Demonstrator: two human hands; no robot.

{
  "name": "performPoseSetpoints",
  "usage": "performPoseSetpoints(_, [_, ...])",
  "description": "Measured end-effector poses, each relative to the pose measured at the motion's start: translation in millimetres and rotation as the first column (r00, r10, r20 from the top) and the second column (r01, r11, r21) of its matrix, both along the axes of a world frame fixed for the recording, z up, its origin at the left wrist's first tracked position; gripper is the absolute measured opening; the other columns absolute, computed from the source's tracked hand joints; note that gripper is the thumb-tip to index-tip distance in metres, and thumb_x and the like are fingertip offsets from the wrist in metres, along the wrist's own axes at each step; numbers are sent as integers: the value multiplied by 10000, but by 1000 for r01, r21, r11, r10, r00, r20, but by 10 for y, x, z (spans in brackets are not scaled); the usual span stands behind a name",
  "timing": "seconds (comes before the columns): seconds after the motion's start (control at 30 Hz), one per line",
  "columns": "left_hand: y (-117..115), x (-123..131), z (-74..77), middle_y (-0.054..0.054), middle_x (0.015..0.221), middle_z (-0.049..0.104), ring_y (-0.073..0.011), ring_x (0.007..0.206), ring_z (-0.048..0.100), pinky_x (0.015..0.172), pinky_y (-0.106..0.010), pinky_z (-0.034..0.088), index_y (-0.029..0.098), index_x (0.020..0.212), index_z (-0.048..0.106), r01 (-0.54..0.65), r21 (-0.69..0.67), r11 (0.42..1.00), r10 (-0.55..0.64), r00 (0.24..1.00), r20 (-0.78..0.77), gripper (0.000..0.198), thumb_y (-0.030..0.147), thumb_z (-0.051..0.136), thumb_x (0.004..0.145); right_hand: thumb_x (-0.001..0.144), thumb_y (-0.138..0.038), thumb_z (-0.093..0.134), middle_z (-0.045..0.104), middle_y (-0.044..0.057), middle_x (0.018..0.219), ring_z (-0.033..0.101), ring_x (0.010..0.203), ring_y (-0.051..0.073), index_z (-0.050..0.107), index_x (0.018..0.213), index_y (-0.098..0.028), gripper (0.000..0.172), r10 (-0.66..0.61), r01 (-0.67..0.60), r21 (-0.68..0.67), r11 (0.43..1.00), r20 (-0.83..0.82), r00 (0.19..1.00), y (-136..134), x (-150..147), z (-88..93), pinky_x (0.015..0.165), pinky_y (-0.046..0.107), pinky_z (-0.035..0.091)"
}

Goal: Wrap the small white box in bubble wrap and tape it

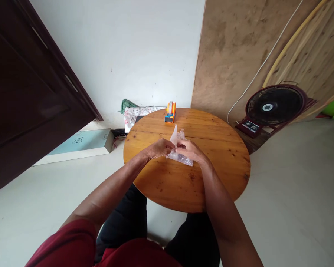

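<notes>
A small piece of clear bubble wrap (pixel 186 160) lies folded on the round wooden table (pixel 161 185), with one whitish flap sticking up. My left hand (pixel 160 148) is closed on its left side, fingertips pinching the film. From the right, my right hand (pixel 192 150) has its fingers closed on the upper part of the same wrap, close to the left fingertips. Whether anything lies inside the wrap cannot be made out. Beyond both hands, an orange and blue tape dispenser (pixel 170 112) stands near the table's far edge.
A dark red fan (pixel 275 105) stands right of the table, by a wooden panel. Behind the table lie a printed white sack (pixel 130 116) and a green bag (pixel 127 105). On the left floor is a long pale blue box (pixel 80 142), near a dark door (pixel 30 92).
</notes>
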State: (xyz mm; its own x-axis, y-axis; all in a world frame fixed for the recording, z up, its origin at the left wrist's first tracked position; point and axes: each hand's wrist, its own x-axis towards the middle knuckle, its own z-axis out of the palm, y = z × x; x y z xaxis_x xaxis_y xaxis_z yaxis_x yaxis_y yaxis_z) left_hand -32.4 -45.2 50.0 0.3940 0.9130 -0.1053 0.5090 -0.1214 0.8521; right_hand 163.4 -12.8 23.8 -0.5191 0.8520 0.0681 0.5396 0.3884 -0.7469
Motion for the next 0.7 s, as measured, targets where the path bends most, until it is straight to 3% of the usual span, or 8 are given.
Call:
performPoseSetpoints(0.07, [-3,30,-18,28,547,493,-98,539,449,529,-211,312,137,623,635,32,100,994,-25,997,-70,140,164,508,672,788,-306,637,698,8,813,609,744,153,695,842,-172,156,-3,2,-16,1000,-29,1000,8,29,7,649,233,423])
performPoseSetpoints(0.17, [-13,88,-75,29,533,427,-90,537,385,535,-221,274,146,529,549,56,241,969,-5,978,-209,187,131,535,716,784,-258,608,705,13,820,617,750,154,704,871,-160,162,-10,8,-45,999,-41,999,32,75,10,653,235,433])
performPoseSetpoints(0.3, [-57,107,-126,-27,722,550,-126,638,483,620,-235,356,162,614,592,143,398,906,24,923,-384,194,145,528,796,771,-250,597,687,11,768,595,686,141,708,865,-147,178,-17,14,-97,995,-31,999,68,134,-9,603,232,414])
performPoseSetpoints(0.43, [-112,49,-137,-82,869,602,-196,831,559,776,-296,428,170,804,668,297,527,797,-15,880,-474,171,166,501,842,762,-275,600,633,-9,697,535,615,121,697,832,-148,174,-34,28,-133,991,-40,999,86,187,-30,549,227,363])
performPoseSetpoints(0.57, [-105,-9,-254,-114,988,621,-244,922,551,849,-382,440,165,898,691,300,638,709,24,894,-447,196,220,510,849,780,-316,592,611,-21,672,513,590,114,691,864,-153,208,-44,28,-179,983,-87,995,102,233,-35,548,229,358])
performPoseSetpoints(0.7, [-59,-20,-471,-130,1185,608,-255,1055,554,936,-399,453,149,996,668,204,721,662,-33,969,-244,232,193,528,816,787,-339,601,635,-12,706,536,623,123,694,895,-152,235,-68,48,-187,981,-101,993,112,236,-40,579,235,384])
